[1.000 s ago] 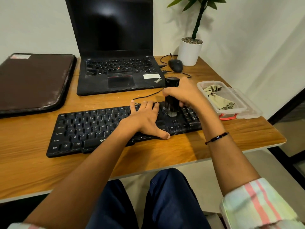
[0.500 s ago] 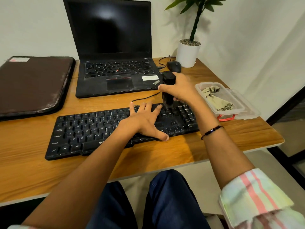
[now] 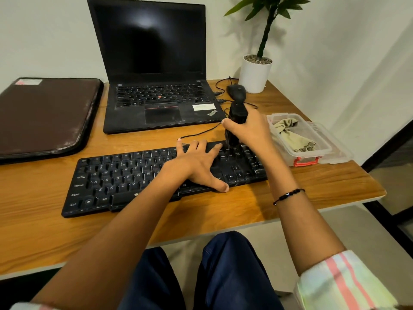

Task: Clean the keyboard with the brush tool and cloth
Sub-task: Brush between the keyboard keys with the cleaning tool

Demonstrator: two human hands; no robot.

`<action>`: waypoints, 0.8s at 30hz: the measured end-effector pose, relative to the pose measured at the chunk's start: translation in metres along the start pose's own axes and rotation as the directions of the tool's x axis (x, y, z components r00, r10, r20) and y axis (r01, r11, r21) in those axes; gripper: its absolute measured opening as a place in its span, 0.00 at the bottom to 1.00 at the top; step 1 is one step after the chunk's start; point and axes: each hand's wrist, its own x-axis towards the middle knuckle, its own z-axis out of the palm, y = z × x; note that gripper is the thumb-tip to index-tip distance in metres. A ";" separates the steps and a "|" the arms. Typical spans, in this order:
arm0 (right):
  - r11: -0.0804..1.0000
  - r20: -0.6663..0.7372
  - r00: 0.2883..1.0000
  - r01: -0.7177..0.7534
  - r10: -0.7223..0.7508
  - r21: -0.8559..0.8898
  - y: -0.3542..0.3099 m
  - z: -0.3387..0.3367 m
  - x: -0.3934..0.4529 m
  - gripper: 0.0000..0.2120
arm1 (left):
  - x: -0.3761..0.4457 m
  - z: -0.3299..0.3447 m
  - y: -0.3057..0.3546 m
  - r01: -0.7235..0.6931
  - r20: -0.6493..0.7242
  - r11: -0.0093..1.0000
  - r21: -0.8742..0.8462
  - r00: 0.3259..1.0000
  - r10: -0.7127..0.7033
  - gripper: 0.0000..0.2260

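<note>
Right hand (image 3: 250,130) gripped our brush tool (image 3: 237,117) upright, bristles down on the keyboard (image 3: 125,180) far-right rows, just beyond our flat, spread left hand (image 3: 196,164).

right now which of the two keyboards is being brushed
The separate black keyboard at the desk's front edge, not the laptop's built-in one: the right hand holds the black brush tool on its right end.

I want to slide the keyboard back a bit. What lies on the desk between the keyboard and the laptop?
In the head view, only a thin black cable crosses the bare wood between the keyboard and the laptop.
</note>
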 end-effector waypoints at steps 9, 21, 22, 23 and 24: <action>0.994 -0.044 0.999 0.026 -0.022 0.102 0.006 -0.001 -0.008 0.09 | 0.002 0.001 -0.001 -0.001 -0.002 1.000 0.006 1.000 0.001 0.52; 0.990 0.043 0.996 -0.076 0.071 0.116 0.020 -0.021 -0.016 0.09 | 0.013 -0.005 0.021 -0.023 0.004 0.999 0.027 1.000 0.023 0.56; 0.993 0.035 0.998 -0.060 0.056 0.106 0.019 -0.018 -0.011 0.09 | 0.015 -0.005 0.023 -0.022 -0.006 0.999 0.037 1.000 0.023 0.56; 0.994 0.015 0.999 -0.043 0.041 0.103 0.018 -0.014 -0.005 0.10 | 0.016 -0.004 0.023 -0.021 -0.013 0.999 0.044 1.000 0.021 0.55; 0.995 -0.019 0.999 -0.030 0.032 0.100 0.017 -0.010 -0.001 0.10 | 0.016 -0.004 0.023 -0.019 -0.015 0.999 0.044 1.000 0.020 0.55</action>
